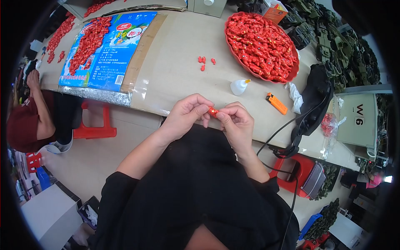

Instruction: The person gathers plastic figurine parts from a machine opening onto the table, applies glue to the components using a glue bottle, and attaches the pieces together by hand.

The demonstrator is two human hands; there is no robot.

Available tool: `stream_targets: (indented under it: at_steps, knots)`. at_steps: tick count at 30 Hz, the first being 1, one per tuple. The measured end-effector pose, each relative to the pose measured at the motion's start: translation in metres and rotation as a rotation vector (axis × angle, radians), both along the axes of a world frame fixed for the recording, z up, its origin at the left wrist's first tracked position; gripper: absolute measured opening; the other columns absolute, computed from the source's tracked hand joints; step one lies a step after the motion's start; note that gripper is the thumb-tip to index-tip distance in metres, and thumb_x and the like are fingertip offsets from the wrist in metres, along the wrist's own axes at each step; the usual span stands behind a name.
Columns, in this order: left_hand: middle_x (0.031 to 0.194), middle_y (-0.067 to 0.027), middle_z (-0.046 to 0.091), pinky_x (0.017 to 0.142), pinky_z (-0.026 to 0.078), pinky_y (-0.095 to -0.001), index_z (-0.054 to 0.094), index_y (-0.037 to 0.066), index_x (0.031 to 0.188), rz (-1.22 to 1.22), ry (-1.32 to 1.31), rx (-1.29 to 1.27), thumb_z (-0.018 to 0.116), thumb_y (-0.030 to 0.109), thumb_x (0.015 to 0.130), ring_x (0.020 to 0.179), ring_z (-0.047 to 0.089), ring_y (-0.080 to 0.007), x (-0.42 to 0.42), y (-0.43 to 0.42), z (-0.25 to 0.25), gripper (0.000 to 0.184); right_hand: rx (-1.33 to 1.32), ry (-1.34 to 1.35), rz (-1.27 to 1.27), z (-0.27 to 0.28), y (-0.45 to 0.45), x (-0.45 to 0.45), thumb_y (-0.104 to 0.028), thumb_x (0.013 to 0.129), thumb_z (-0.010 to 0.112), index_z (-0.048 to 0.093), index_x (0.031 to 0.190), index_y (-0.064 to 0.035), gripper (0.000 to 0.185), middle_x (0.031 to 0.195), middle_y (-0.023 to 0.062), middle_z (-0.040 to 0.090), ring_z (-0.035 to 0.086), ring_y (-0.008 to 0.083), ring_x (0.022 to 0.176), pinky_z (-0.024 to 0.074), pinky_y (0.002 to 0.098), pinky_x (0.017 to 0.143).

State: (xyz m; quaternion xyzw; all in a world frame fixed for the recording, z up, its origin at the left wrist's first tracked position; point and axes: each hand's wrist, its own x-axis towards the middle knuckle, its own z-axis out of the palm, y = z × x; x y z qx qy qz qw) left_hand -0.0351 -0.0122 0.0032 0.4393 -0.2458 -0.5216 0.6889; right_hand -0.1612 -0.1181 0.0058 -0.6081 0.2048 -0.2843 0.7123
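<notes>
Between the fingertips of both hands is a small shiny red piece with gold marks point(213, 111). My left hand point(189, 112) pinches it from one side, and my right hand point(237, 124) grips its other end between thumb and forefinger. Both hands are at the table's near edge, above my lap. Just beyond them stands a small white squeeze bottle with a yellowish tip point(238, 87). Several loose red pieces point(203, 62) lie farther back. A red scalloped tray point(296, 68) heaped with similar red pieces sits at the back right.
An orange lighter point(276, 103), crumpled tissue point(295, 98) and a black bag point(313, 98) with a cable lie to the right. At left, a blue printed cardboard sheet point(111, 68) bears more red pieces. Red stools point(100, 125) stand below; another person point(35, 114) sits at far left.
</notes>
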Motion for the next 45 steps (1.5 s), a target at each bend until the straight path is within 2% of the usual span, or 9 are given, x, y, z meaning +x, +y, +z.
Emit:
stream_targets:
  at_steps: [8, 14, 35, 45]
  knots:
    - [0.088, -0.0091, 0.059, 0.067, 0.049, -0.0246, 0.05, -0.001, 0.095, 0.037, 0.059, -0.031, 0.053, 0.001, 0.083, 0.072, 0.058, -0.0133, -0.0006, -0.0006, -0.0008, 0.012, 0.148, 0.025, 0.068, 0.0055, -0.0049, 0.0014, -0.003, 0.077, 0.064, 0.059, 0.078, 0.0003, 0.006, 0.08, 0.003, 0.05, 0.052, 0.0055, 0.063, 0.0425, 0.0161, 0.047]
    - [0.084, -0.0096, 0.06, 0.064, 0.05, -0.0248, 0.05, 0.0, 0.092, 0.019, 0.058, -0.018, 0.053, 0.0, 0.083, 0.069, 0.059, -0.0136, 0.0005, -0.0004, -0.0003, 0.009, 0.075, -0.006, 0.098, 0.0041, -0.0074, 0.0004, 0.002, 0.076, 0.062, 0.057, 0.076, 0.0014, 0.005, 0.078, 0.0045, 0.05, 0.049, 0.0066, 0.056, 0.0434, 0.0177, 0.048]
    - [0.086, -0.0136, 0.059, 0.062, 0.052, -0.0271, 0.049, -0.001, 0.088, 0.056, -0.03, -0.034, 0.053, -0.003, 0.082, 0.068, 0.06, -0.0163, -0.0029, -0.0014, -0.0032, 0.007, 0.082, -0.026, 0.077, -0.0035, -0.0069, 0.0003, 0.0, 0.074, 0.065, 0.059, 0.074, 0.0004, 0.006, 0.08, 0.0028, 0.051, 0.049, 0.0049, 0.062, 0.0413, 0.0166, 0.049]
    - [0.083, -0.011, 0.059, 0.062, 0.052, -0.0264, 0.05, -0.001, 0.088, 0.066, -0.033, -0.043, 0.054, -0.002, 0.082, 0.067, 0.06, -0.0154, -0.0042, -0.0017, -0.0003, 0.007, 0.055, -0.026, 0.069, -0.0022, -0.0059, 0.0008, 0.0, 0.075, 0.065, 0.059, 0.075, 0.0006, 0.005, 0.08, 0.0029, 0.051, 0.05, 0.0047, 0.062, 0.0418, 0.0161, 0.049]
